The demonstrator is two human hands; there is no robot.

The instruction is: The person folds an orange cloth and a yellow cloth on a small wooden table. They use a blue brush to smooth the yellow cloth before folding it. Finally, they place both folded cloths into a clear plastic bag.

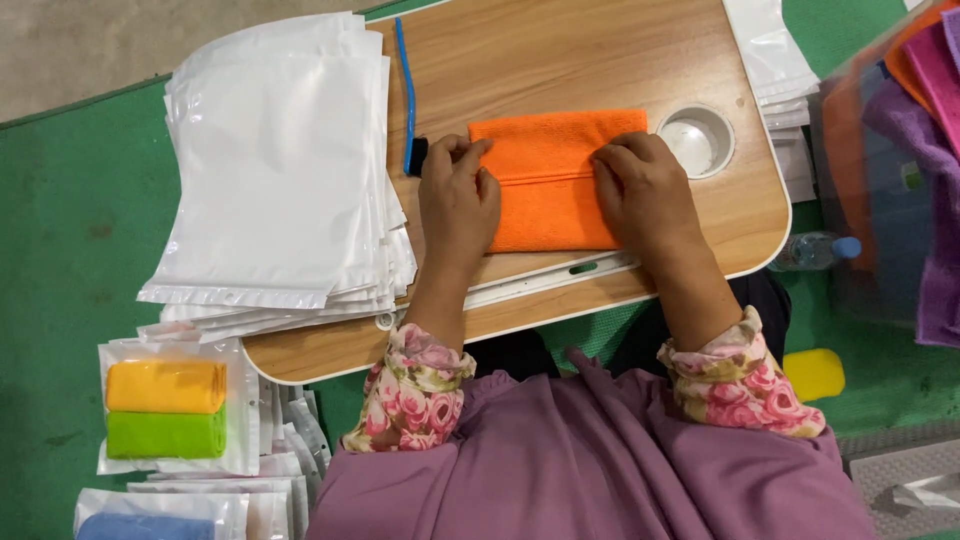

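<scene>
Both hands are down on the folded orange microfibre cloth (pixel 548 180), which lies flat in the middle of the small wood-grain lap table (pixel 560 60). The left hand (pixel 458 200) rests on the cloth's left edge, fingers loosely curled, fingertips touching the far left corner; it presses rather than grasps. The right hand (pixel 645 192) lies palm-down on the cloth's right part, fingers bent at the far right edge, nothing pinched between them as far as can be seen.

Just left of the left hand sits a thin blue strip with a black end (pixel 408 95), running away towards the far edge of the table. Right of the cloth, the round cup recess (pixel 697 140) is set into the tabletop. On the left of the table a thick stack of white plastic pouches (pixel 275 170) overhangs the edge. Near left, on the green floor mat (pixel 60 250), lies a clear pouch holding a yellow and a green cloth (pixel 168 410). Far right, a heap of purple, pink and orange cloths (pixel 930 120) is piled up.
</scene>
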